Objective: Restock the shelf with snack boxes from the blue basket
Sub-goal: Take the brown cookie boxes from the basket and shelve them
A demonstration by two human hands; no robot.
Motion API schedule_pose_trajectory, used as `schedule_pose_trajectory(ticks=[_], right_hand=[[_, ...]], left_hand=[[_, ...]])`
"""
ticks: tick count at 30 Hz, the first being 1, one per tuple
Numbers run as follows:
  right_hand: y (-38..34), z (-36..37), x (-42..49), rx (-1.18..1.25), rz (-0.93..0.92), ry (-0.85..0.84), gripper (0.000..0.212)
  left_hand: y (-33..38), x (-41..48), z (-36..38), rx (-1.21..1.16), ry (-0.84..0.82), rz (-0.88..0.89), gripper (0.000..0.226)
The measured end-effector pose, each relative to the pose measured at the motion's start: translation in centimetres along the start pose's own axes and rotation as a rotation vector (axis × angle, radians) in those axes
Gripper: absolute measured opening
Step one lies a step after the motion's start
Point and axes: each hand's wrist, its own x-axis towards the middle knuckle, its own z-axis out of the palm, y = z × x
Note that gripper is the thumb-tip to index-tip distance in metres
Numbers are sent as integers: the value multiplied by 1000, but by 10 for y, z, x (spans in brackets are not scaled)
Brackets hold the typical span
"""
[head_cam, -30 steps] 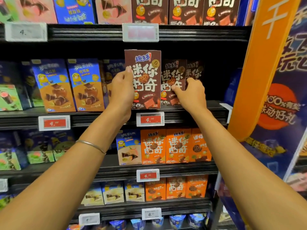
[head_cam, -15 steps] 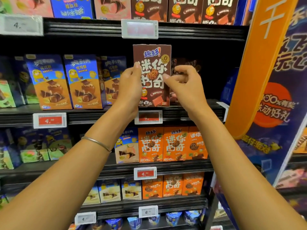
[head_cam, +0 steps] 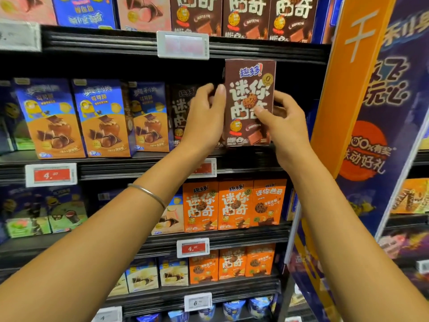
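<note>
Upright, a glossy rectangular brown cardboard box (head_cam: 249, 102), pinched between left hand (head_cam: 204, 117) and right hand (head_cam: 284, 126).

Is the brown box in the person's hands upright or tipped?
Upright: the brown box shows its print right way up, its edges near vertical, held between left hand and right hand.

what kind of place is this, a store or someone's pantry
Most likely a supermarket snack aisle. Tiered black shelves carry rows of identical snack boxes, such as the orange boxes; price tags are clipped to the shelf edges, and an orange promotional banner stands to the right.
</note>
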Motion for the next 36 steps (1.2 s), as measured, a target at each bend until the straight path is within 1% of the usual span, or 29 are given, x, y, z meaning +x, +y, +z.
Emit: schedule_pose_trajectory(ticks=[3,6,9,11,13,16,18,20,22,24,26,29,33,36], right_hand=[[6,-10,9,-14,38,90,40],[13,-16,16,-77,34,175,39],[21,-18,26,-192,20,249,42],[26,-17,32,-263,35,270,45],[33,-16,36,-306,74,307,45],[46,-19,40,-262,136,329,43],[54,-22,42,-252,151,347,45],[58,-21,45,-275,146,348,46],[61,-20,50,-327,140,334,46],[65,-19,55,-364,140,299,44],[67,-16,60,-353,167,241,44],[70,-11,66,-311,218,182,46],[74,-6,73,-204,279,138,53],[73,-5,78,-106,329,127,65]], left_hand=[[-8,15,-4,387,81,129,48],[-19,28,-7,767,70,166,53],[-26,36,-1,933,-14,126,69],[-28,39,4,978,-52,112,80],[-30,41,7,991,-22,139,91],[-32,45,7,1043,61,213,107],[-32,49,6,1078,67,229,113],[-33,52,4,1106,53,216,114],[-33,56,4,1093,6,159,110],[-35,59,4,1043,-45,102,104],[-37,59,3,1024,-55,91,103],[-38,58,2,1073,-11,139,104],[-41,54,2,1240,84,243,108],[-38,60,-2,1278,78,295,112]])
